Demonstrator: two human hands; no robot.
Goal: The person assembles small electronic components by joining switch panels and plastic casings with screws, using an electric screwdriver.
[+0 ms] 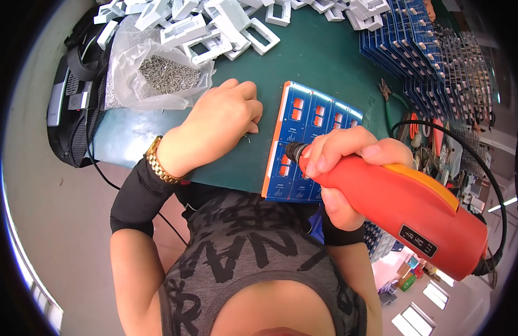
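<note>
My right hand (348,154) is wrapped round a red corded electric screwdriver (404,207) with a yellow-orange lever. The screwdriver's black tip points left, above the left part of a blue panel (295,134) with an orange edge; I cannot tell whether it touches. That panel lies near the table's front edge, marked with rows of small rectangular cut-outs. To its left, my left hand (220,123) rests low over the table with its fingers curled in. A tiny bright bit shows under those fingertips, too small to name.
A clear plastic bag (124,84) of small metal screws (169,74) sits at the left. White plastic frames (214,33) are heaped at the back. Stacked blue panels (402,39) stand back right, near green-handled pliers (396,98). The screwdriver's black cable (477,145) loops at the right.
</note>
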